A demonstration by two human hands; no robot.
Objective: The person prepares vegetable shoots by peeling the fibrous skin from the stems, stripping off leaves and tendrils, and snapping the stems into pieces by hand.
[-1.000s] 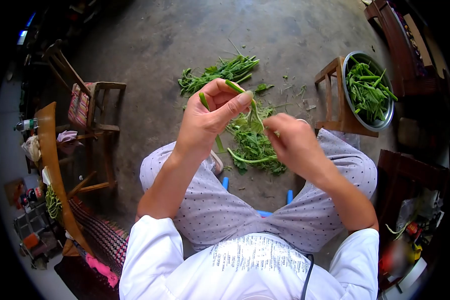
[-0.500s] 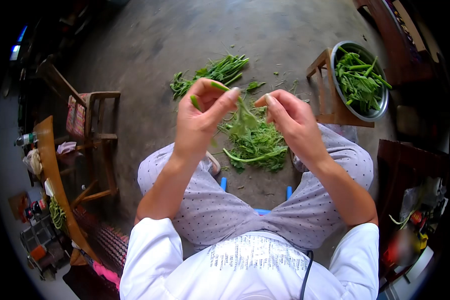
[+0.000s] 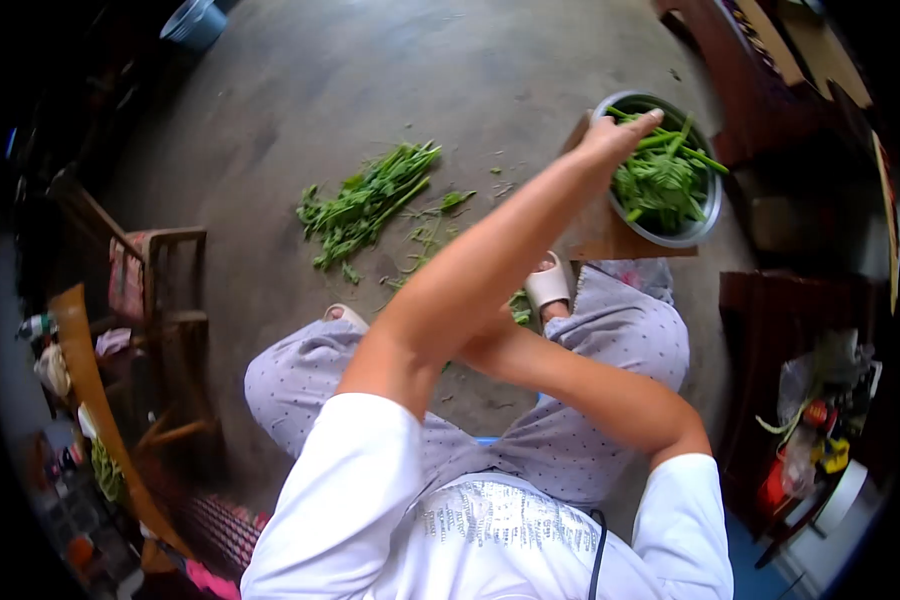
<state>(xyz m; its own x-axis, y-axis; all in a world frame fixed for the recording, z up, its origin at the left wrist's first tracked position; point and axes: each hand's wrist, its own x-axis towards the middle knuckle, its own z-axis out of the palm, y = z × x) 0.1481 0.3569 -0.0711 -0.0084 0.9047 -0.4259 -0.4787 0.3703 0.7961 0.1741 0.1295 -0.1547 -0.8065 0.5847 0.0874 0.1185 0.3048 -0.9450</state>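
Grip of the left hand (image 3: 625, 138) was over the side of the metal basin (image 3: 672, 240), beside the leafy greens (image 3: 660, 185) inside; closure on any stem could not be determined. The right hand was hidden behind the left forearm (image 3: 480, 260). The basin rested on a wooden stool (image 3: 620, 236); a loose bundle (image 3: 370, 205) lay on the floor (image 3: 270, 90).

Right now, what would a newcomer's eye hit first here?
Probably the left arm, crossing over the right arm, with the left hand at the near-left rim of the metal basin full of greens. Next, the bundle of leafy stems on the grey floor, left of centre in the picture.
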